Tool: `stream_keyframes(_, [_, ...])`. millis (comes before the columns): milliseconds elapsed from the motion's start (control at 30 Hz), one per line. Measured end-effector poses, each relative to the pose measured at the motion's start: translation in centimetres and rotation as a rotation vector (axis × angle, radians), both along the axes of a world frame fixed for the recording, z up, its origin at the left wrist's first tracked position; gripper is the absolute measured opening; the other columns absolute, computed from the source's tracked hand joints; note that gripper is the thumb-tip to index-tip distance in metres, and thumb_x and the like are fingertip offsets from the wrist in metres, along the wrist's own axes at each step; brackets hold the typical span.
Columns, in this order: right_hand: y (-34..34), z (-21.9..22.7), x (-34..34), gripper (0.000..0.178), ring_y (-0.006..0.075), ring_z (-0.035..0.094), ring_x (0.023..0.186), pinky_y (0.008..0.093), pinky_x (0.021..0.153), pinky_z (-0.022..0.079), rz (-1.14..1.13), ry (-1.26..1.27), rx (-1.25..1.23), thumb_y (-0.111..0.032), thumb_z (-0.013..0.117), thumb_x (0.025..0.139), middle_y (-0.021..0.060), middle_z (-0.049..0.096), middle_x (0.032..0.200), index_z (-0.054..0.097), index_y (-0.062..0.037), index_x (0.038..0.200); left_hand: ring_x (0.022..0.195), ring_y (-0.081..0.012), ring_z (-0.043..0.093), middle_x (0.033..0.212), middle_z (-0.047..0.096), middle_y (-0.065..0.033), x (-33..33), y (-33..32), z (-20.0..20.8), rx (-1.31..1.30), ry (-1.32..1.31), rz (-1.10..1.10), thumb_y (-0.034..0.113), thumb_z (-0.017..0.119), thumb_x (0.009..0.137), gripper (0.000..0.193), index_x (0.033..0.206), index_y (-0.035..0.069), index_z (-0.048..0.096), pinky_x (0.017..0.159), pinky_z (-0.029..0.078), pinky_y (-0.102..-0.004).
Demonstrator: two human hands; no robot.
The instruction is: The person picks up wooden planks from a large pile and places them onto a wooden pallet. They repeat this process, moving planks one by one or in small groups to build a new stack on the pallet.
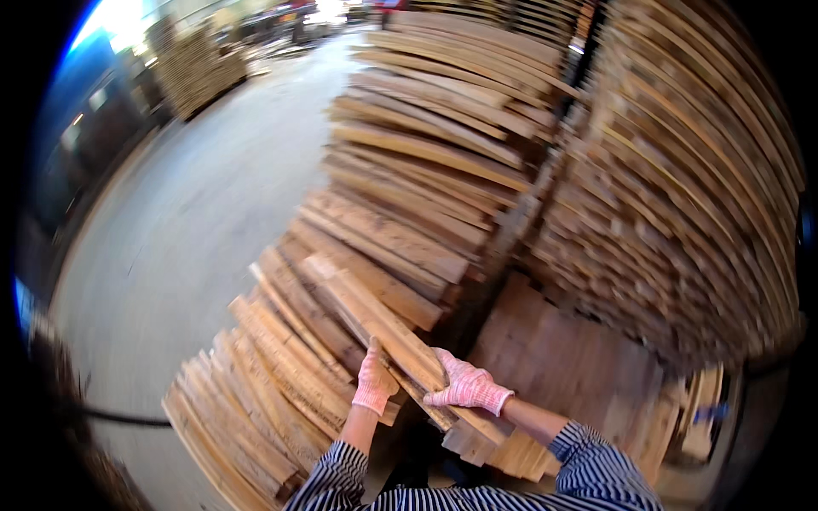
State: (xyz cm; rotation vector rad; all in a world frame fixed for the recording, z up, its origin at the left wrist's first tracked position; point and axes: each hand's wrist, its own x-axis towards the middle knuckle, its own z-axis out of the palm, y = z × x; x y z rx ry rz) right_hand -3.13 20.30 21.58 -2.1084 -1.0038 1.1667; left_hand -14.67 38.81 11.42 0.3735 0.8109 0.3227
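My left hand (375, 381), in a pink-and-white knit glove, grips the left edge of a few long wooden boards (388, 319) near their close end. Its thumb points up along the wood, and the other fingers are largely hidden. From the other side my right hand (468, 383), gloved alike, clasps the same boards with its fingers over the edge. The boards lie together lengthwise and slant away to the upper left. Beneath and beside them runs a long row of similar planks (294, 383), laid side by side.
At the right rises a tall stack of boards (673, 187). A flat brown wooden surface (571, 341) lies between it and my right arm. More planks (443, 153) continue the row away from me. Grey concrete floor (204, 187) stretches left, with another wood stack (194, 72) far off.
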Motion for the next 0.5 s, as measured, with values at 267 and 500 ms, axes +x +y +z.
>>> stream_keyframes(267, [-14.8, 5.3, 2.2, 0.106, 0.0347, 0.051, 0.136, 0.0431, 0.112, 0.044, -0.192, -0.311, 0.223, -0.042, 0.085, 0.066, 0.0199, 0.052, 0.146, 0.035, -0.006, 0.153, 0.131, -0.0306, 0.054, 0.142, 0.059, -0.0102, 2.6, -10.1, 3.3, 0.264, -0.466, -0.427, 0.04, 0.081, 0.085, 0.076, 0.146, 0.006, 0.049, 0.113, 0.043, -0.0494])
stream_keyframes(500, [-23.5, -0.2, 2.1, 0.117, 0.0367, 0.052, 0.134, 0.0411, 0.112, 0.044, -0.706, -0.231, 0.439, -0.049, 0.088, 0.065, 0.0216, 0.052, 0.145, 0.028, -0.0079, 0.156, 0.108, -0.0282, 0.066, 0.119, 0.07, -0.009, 11.2, -19.3, 10.8, 1.166, -0.429, -0.994, 0.041, 0.095, 0.065, 0.076, 0.124, 0.001, 0.066, 0.091, 0.056, -0.0405])
